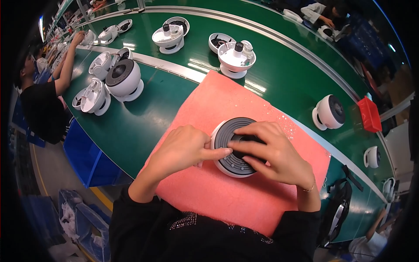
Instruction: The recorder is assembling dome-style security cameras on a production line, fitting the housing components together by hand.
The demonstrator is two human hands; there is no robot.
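Well inside mat [209, 105] edges, device [230, 163] under hands [279, 153]

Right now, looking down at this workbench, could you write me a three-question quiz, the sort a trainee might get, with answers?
1. True or false: the left hand and right hand are both on the round device.

2. Which colour is the cloth beneath the device?
a) blue
b) yellow
c) pink

3. Fill in: the red bin is on the person's ____ side.

Key:
1. True; the left thumb and right fingers lie over its grey face.
2. c
3. right
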